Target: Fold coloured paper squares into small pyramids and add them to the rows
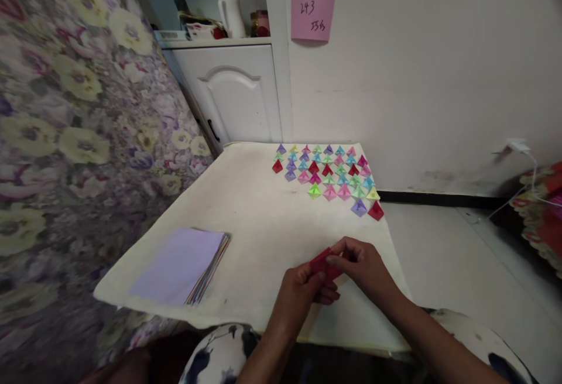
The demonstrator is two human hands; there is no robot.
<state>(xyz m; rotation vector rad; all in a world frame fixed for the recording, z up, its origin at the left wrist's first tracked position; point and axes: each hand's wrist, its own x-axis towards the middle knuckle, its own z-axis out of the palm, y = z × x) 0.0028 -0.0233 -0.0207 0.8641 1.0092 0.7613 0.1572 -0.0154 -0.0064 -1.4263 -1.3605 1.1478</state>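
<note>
Between my two hands is a small folded red paper [321,261], held just above the near right part of the table [250,214]. My left hand [305,284] pinches its lower left side, thumb on top. The thumb and fingertips of my right hand [357,258] grip its upper right edge, covering part of it. Beyond my hands, several rows of small folded paper pieces [329,191] in many colours lie at the far right of the table. A red folded piece [376,211] is the nearest of them to my right hand.
A stack of coloured paper sheets [180,264], lilac on top, lies at the table's left. A flowered curtain [65,167] hangs along the left side. Behind stands a white cabinet [232,91] with a white jug [231,15]. A pink note [313,9] is on the wall.
</note>
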